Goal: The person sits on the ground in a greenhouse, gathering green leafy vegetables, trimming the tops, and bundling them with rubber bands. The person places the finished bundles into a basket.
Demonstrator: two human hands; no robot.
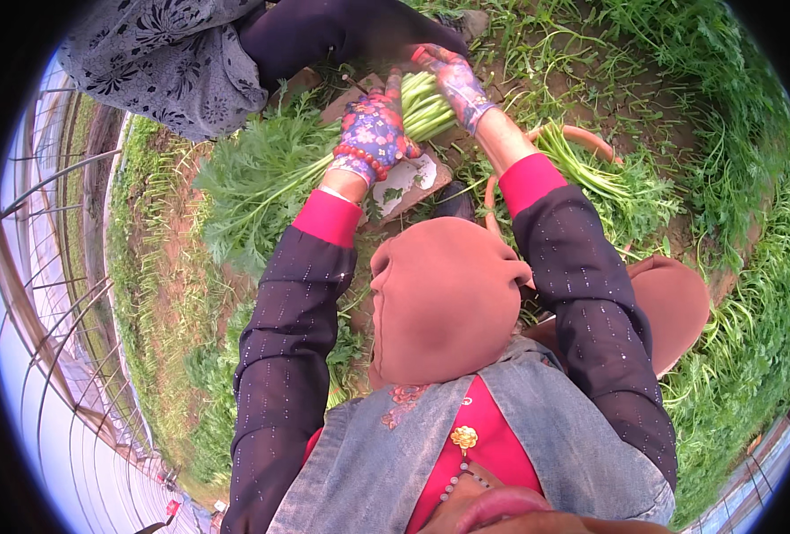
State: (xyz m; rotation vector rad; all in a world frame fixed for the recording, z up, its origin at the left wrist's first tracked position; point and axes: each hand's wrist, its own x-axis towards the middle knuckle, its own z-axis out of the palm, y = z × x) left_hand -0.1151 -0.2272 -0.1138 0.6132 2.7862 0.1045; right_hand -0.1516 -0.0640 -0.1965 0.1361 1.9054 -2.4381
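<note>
My left hand [373, 127], in a floral glove with a red bead bracelet at the wrist, is wrapped around a bunch of leafy greens [427, 110]. The pale green stems point right and up; their feathery leaves [261, 177] spread to the left. My right hand [458, 87], in a similar glove, is at the cut stem ends, its fingers reaching up and left. Whether those fingers grip any stems is unclear. Beneath the bunch lies a board [412, 183] with a white patch. Another bunch of greens [588, 167] lies right of my right forearm.
Another person's patterned grey garment [168, 60] and dark trouser leg [348, 37] are close at the top. An orange-brown curved band [585, 139] lies by the second bunch. Standing greens [735, 133] grow on the right. Cut stubble [161, 267] and greenhouse hoops [41, 300] are leftward.
</note>
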